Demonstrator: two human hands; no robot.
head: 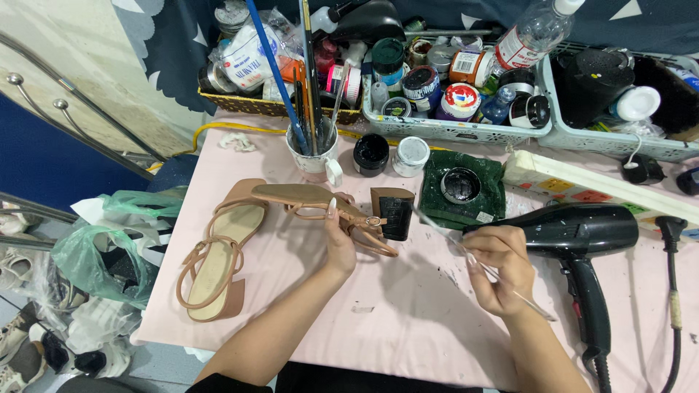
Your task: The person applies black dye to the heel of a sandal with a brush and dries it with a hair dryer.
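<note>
Holding a tan heeled sandal (320, 198) sideways above the pink bench (408, 313), left hand (339, 244) clamped on its sole, block heel (393, 211) pointing right. Right hand (499, 268) pinched shut on a thin brush (451, 236), tip near the heel. Matching sandal (215, 262) lying left; black hairdryer (582, 240) just right.

A shoe-repair workbench: paint jars (370, 153), a cup of brushes (312, 149), a hairdryer (582, 233) and sandals (218, 251).

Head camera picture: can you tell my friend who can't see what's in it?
A person's left hand holds up a tan strappy heeled sandal whose block heel looks black, while the right hand points a thin brush at it. A matching sandal, a black hair dryer and paint jars lie on the pink table.
</note>
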